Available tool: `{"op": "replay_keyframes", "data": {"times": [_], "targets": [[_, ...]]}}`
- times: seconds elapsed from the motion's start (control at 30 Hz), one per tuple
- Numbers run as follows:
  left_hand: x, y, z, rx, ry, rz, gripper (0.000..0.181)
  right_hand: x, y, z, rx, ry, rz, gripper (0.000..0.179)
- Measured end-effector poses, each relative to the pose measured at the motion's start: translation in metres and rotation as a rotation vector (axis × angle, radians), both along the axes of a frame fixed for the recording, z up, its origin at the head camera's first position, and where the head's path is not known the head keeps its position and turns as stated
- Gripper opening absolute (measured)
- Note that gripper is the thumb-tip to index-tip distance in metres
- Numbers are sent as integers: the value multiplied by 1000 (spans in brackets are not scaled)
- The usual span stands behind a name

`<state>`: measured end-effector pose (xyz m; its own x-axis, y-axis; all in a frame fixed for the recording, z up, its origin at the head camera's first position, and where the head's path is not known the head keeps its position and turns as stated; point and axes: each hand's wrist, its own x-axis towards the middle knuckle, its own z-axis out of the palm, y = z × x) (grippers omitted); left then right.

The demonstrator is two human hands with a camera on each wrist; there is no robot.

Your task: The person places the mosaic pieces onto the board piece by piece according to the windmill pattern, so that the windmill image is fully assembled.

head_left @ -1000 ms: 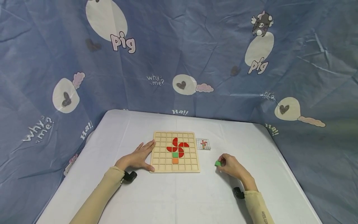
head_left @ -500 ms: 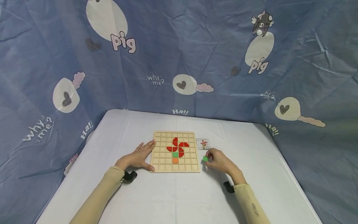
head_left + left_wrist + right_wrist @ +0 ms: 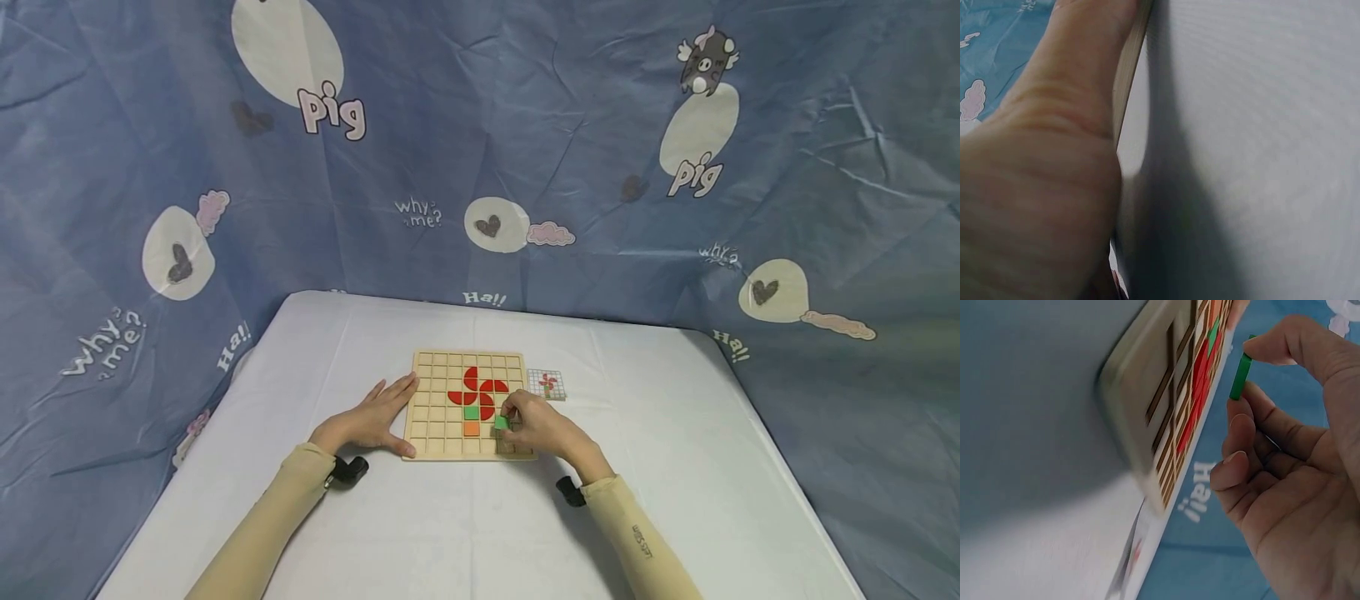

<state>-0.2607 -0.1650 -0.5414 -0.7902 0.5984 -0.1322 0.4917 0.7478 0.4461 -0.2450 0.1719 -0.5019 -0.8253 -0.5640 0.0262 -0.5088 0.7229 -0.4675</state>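
A wooden grid board (image 3: 438,446) lies on the white table. Red quarter-round tiles (image 3: 472,379) form a pinwheel on it, with a green square tile (image 3: 471,412) and an orange square tile (image 3: 471,428) in line below. My left hand (image 3: 369,421) rests along the board's left edge, fingers spread and straight. Over the right part of the board, my right hand (image 3: 542,427) pinches another green tile (image 3: 1242,376) between thumb and index finger. In the right wrist view that tile is held edge-on, raised above the board, the other fingers curled in.
A small pattern card (image 3: 547,383) showing a pinwheel on a grid lies just right of the board. Behind the white table (image 3: 375,533) hangs a blue printed cloth (image 3: 585,150). Dark cameras sit at both wrists.
My right hand has carried the green tile leftward, from the table right of the board to above its right half. The left hand has stayed in place.
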Motion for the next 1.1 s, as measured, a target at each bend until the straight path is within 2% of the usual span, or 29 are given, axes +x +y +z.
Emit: {"op": "replay_keyframes", "data": {"times": [0.13,0.5,0.83,1.1], "targets": [[0,0,0,-2,5,-6,129,0,-15,-1,6,10,27,24],[0,-1,-2,8,21,-11,130,6,-40,-9,42,-43,71,27],[-1,-1,-1,15,21,-13,130,9,-47,-12,50,-66,92,28],[1,0,2,11,9,-7,129,13,-45,-13,60,-39,102,27]]}}
